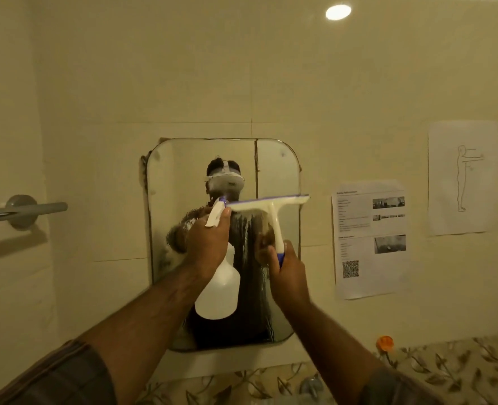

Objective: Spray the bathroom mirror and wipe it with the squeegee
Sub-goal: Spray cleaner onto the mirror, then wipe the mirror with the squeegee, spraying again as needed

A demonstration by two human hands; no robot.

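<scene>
The left hand (208,247) grips the spray bottle (218,290), hiding its neck; the right hand (288,273) grips the squeegee (271,204) handle against the wet, streaky mirror (277,171).

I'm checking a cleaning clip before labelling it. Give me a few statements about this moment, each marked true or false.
1. The left hand holds the white spray bottle. True.
2. The squeegee is in the right hand, blade horizontal near the middle of the mirror. True.
3. The mirror is dry and spotless. False: streaks and droplets show on its lower half.
4. The spray bottle stands on the counter. False: it is held up in front of the mirror.
5. Two paper sheets hang on the wall right of the mirror. True.
6. A towel hangs on the towel bar at left. False: the bar is bare.
</scene>
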